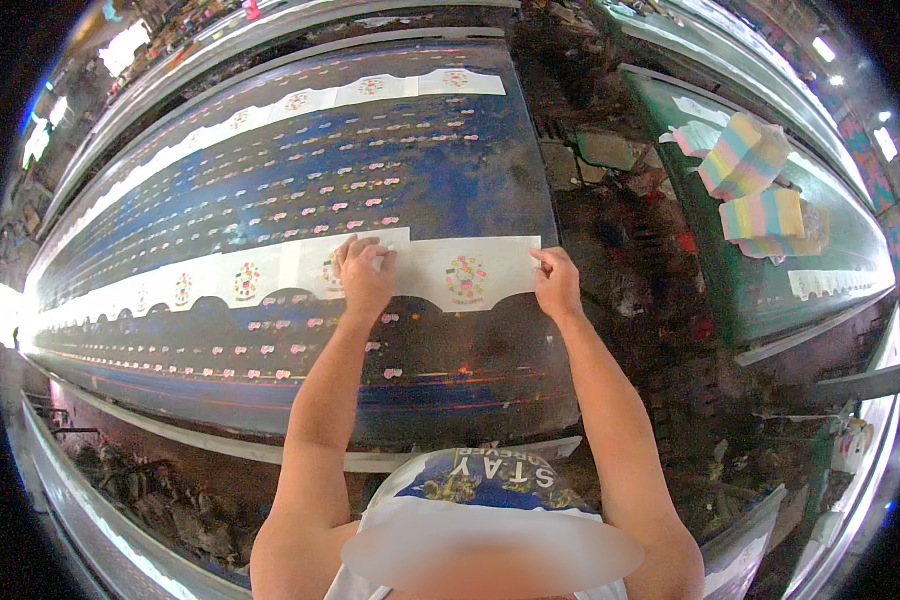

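A row of white fabric panels (202, 281), each printed with a round colourful motif and cut with a scalloped lower edge, lies across a long dark table (460, 190). The panel at the row's right end (425, 268) spans the space between my two hands. My right hand (558, 283) pinches its upper right corner at the table's right side. With fingers bent together, my left hand (367, 275) grips at the panel's left end, covering part of the neighbouring panel's motif. Exactly how much cloth sits between those left fingers is hidden.
Another row of white panels (390, 88) runs along the table's far side. Small pink printed marks (350, 205) line the tabletop. To the right, a green table (695, 215) carries stacks of pastel striped cloth (745, 160) and white pieces (825, 284). A dark, cluttered aisle separates the tables.
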Demonstrator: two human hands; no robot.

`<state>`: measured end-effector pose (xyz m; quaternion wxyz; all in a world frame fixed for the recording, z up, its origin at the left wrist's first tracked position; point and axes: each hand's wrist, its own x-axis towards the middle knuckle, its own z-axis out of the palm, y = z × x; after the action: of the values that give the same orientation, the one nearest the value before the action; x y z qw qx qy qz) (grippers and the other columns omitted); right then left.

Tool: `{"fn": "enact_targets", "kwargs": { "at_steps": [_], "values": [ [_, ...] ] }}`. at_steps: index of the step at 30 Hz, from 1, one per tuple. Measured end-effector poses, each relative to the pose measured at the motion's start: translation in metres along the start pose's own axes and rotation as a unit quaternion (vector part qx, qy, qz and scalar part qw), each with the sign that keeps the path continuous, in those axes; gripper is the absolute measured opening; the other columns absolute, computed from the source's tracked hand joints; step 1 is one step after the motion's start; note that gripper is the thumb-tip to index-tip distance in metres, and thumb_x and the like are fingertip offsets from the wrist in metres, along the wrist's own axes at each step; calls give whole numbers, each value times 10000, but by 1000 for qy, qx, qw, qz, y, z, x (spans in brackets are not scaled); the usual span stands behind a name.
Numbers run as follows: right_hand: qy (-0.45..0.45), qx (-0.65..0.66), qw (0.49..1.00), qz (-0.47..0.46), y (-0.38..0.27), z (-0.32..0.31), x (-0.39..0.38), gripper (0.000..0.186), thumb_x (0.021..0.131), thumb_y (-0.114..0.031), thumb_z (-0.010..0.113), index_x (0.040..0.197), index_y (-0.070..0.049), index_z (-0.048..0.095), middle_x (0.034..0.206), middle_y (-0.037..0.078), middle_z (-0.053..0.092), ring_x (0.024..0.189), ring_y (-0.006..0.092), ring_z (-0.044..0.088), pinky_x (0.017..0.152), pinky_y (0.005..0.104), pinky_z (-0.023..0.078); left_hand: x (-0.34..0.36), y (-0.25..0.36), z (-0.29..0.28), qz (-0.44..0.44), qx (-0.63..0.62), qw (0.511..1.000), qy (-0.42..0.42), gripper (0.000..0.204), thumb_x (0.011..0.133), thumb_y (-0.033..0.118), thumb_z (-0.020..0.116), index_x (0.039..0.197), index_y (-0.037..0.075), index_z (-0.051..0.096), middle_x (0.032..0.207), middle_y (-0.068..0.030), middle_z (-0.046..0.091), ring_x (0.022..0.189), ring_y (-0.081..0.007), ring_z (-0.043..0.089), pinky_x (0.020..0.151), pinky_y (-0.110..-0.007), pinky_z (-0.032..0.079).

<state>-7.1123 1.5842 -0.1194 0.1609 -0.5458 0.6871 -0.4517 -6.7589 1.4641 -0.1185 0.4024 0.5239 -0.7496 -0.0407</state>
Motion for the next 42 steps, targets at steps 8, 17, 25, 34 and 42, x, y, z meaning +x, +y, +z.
{"fn": "enact_targets", "kwargs": {
  "at_steps": [8, 17, 25, 34, 42],
  "values": [
    [11, -75, 997, -1, 19, 1, 20, 454, 905, 130, 691, 1320, -47, 746, 1243, 136, 684, 938, 227, 729, 836, 341, 598, 14, 1, 15, -4, -2, 999, 33, 292, 902, 194, 847, 1182, 153, 775, 1303, -61, 746, 1401, -375, 570, 1238, -578, 341],
    [117, -136, 966, 186, 56, -99, -123, 322, 951, 3, 738, 1264, -61, 775, 1214, 130, 738, 992, 258, 737, 881, 376, 604, 9, 35, 15, 73, -137, 988, 13, 204, 921, 78, 815, 962, 114, 618, 1084, -93, 772, 1192, -355, 699, 1227, -592, 358],
    [146, -96, 954, 242, 65, -165, -260, 267, 959, -19, 752, 1223, -31, 789, 1126, 121, 797, 988, 219, 750, 893, 357, 595, -25, 251, -3, 187, -510, 830, -130, 84, 962, 31, 769, 970, 64, 692, 957, -99, 786, 951, -295, 762, 1085, -595, 536],
    [136, -177, 971, 82, 33, -319, -324, 182, 978, -40, 739, 1148, -60, 801, 1001, 153, 759, 902, 355, 755, 802, 410, 605, -41, 513, -149, 502, -725, 370, -293, 83, 983, 148, 720, 981, 77, 762, 914, -69, 740, 836, -262, 739, 988, -556, 585],
    [362, -246, 884, 163, 35, -481, -479, 164, 970, -17, 768, 1130, -27, 800, 1015, 157, 775, 933, 318, 772, 842, 383, 610, -173, 714, -161, 445, -839, 287, -125, 372, 1064, 227, 657, 1414, 236, 785, 749, 52, 434, 709, -112, 593, 713, -316, 533]
  ]
}}
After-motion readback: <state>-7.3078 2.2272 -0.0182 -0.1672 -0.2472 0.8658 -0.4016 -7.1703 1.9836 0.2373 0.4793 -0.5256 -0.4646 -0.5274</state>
